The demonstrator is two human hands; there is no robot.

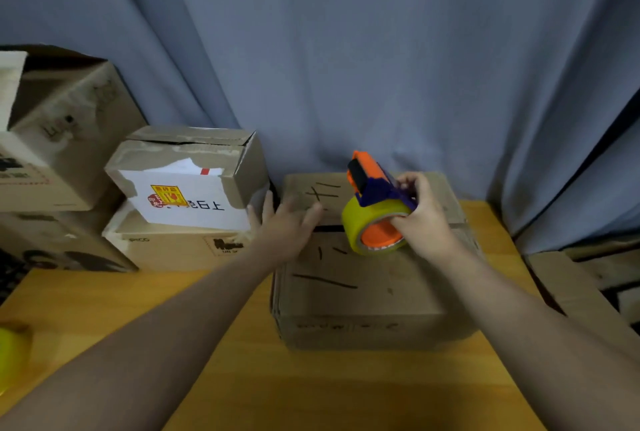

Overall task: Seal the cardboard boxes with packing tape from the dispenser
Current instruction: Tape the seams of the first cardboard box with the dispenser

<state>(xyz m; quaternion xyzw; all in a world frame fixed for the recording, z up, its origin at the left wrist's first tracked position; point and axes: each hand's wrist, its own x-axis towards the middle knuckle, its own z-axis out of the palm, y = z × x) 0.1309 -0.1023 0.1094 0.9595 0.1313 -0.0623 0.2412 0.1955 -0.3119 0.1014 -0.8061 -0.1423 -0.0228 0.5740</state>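
A brown cardboard box [367, 295] with black marker strokes on its closed top flaps stands on the wooden table [242, 378]. My left hand [287, 226] lies flat with spread fingers on the box's left top edge, by the seam. My right hand [424, 216] grips an orange and purple tape dispenser [375, 185] loaded with a yellowish tape roll [360, 223]. The roll hangs just above the middle of the top, near the gap between the flaps.
Several other cardboard boxes are stacked at the left, the nearest [187, 174] bearing a white label. A yellow roll [12, 354] sits at the table's left edge. A blue curtain [346, 50] hangs behind. More cardboard [571, 278] lies off the table at the right.
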